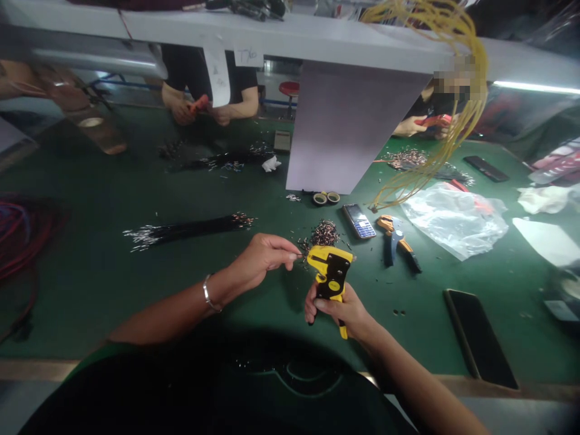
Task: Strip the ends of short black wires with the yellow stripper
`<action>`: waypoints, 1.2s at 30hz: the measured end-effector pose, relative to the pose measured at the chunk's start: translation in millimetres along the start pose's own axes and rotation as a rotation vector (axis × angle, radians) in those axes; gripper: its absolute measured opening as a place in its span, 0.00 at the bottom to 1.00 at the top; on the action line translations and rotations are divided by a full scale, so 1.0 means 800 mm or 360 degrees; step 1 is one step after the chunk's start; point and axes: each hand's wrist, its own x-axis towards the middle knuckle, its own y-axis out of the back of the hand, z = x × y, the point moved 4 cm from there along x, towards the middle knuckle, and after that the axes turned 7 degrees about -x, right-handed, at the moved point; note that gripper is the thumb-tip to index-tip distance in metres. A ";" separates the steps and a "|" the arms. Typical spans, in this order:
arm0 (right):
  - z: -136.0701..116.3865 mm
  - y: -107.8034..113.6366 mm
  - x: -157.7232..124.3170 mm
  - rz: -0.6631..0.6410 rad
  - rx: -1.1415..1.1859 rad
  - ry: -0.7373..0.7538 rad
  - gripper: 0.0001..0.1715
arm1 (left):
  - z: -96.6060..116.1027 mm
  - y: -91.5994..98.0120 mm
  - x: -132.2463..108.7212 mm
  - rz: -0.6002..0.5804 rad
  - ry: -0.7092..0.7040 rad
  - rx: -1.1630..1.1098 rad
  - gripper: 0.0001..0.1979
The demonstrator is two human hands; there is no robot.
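Note:
My left hand (265,260) pinches a thin wire (299,256) between thumb and fingertips and holds its end at the jaws of a yellow-and-black wire stripper (330,278). My right hand (338,311) is wrapped around the stripper's handle, holding the tool upright. A small heap of short cut wires (324,234) lies just beyond the tool on the green mat. To the left of my hands lies a long bundle of black wires (188,229) with bare metal ends.
A keypad phone (359,220), an orange-and-blue stripper (397,241), a plastic bag (453,220) and a black smartphone (480,338) lie to the right. Yellow wires (435,103) hang from a white shelf (290,42). Two co-workers' hands (181,109) work across the table.

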 end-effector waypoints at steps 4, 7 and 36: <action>0.002 0.001 0.000 0.0012 -0.0001 -0.0001 0.12 | 0.002 0.001 0.001 -0.0001 -0.0024 0.0038 0.06; 0.005 0.002 0.000 0.0006 -0.0025 -0.0008 0.12 | 0.001 0.002 0.002 0.0014 -0.0047 0.0085 0.06; 0.013 0.012 0.003 0.0216 -0.0607 -0.0083 0.19 | 0.011 0.011 0.006 0.0004 -0.0332 0.0673 0.05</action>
